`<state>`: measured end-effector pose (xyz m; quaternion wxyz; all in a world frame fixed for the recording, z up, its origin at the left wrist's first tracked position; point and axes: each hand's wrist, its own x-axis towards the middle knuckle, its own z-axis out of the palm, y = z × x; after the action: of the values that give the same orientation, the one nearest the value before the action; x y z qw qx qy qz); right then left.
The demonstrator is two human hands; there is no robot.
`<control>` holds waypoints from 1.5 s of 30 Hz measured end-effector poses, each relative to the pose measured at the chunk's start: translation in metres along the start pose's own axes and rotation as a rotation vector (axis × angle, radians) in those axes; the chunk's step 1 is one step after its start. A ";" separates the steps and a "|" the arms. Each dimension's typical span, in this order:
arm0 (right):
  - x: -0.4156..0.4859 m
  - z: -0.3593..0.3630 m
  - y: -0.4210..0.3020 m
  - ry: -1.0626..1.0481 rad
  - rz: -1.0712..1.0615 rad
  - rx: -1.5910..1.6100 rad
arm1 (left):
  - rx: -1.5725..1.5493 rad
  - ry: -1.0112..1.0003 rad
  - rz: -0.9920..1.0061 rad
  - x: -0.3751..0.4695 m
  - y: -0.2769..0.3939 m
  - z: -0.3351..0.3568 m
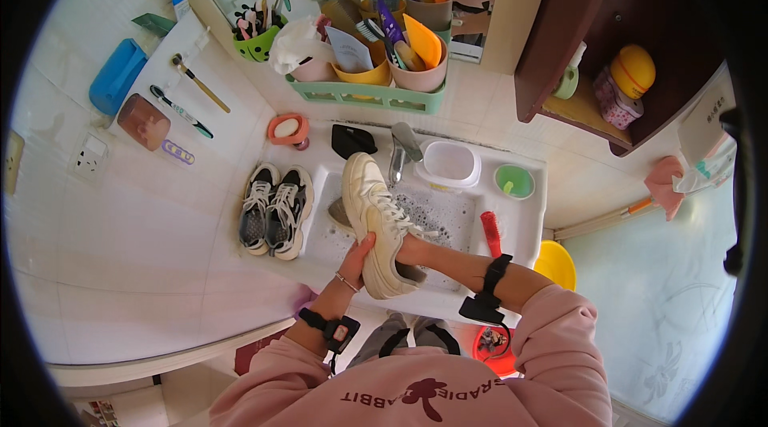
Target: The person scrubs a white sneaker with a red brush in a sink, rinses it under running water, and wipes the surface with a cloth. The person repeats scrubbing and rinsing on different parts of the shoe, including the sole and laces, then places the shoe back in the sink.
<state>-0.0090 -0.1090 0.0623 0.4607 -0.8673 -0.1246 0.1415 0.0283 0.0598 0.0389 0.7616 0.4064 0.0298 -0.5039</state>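
A white lace-up sneaker (371, 205) is held over the sink basin (468, 229), toe pointing towards the faucet. My left hand (361, 256) grips its side near the heel. At the shoe's opening is my right hand (410, 250), its fingers hidden by the tongue and laces. Foamy water with grey bubbles lies in the basin below. Partly behind the sneaker, a brownish-grey object (340, 214) shows in the basin; I cannot tell what it is. A red brush (491, 234) rests on the sink's right rim.
A pair of black-and-white sneakers (276, 211) stands on the left ledge. Along the back are a soap dish (288, 129), a black object (353, 141), the faucet (403, 151), a white plastic tub (451, 163) and a green bowl (514, 181). A wooden cabinet (570, 25) juts out upper right.
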 end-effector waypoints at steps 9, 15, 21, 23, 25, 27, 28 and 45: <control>-0.017 0.014 -0.008 0.016 0.145 0.383 | 0.043 0.116 0.160 0.003 0.032 -0.010; -0.032 0.020 0.006 0.076 -0.060 -0.200 | 0.241 0.182 0.358 0.008 0.051 -0.018; -0.018 0.013 -0.006 0.080 0.254 1.293 | 0.206 0.149 0.350 -0.001 0.041 -0.008; -0.015 0.013 -0.013 0.258 0.310 1.882 | 0.321 0.116 0.382 -0.001 0.038 -0.009; -0.012 0.014 -0.018 0.408 0.307 2.163 | 0.308 0.132 0.375 0.002 0.035 -0.011; -0.009 0.017 -0.018 0.365 0.256 2.186 | 0.298 0.141 0.381 0.005 0.032 -0.014; -0.007 0.018 -0.017 0.378 0.243 2.184 | 0.295 0.142 0.390 0.006 0.032 -0.015; -0.027 -0.062 0.081 0.771 0.271 0.549 | -0.140 0.166 0.112 -0.003 0.027 -0.047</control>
<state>-0.0051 -0.2098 0.0313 0.6623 -0.7115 0.2108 -0.1035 0.0657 0.0967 0.0249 0.8098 0.3937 0.1052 -0.4221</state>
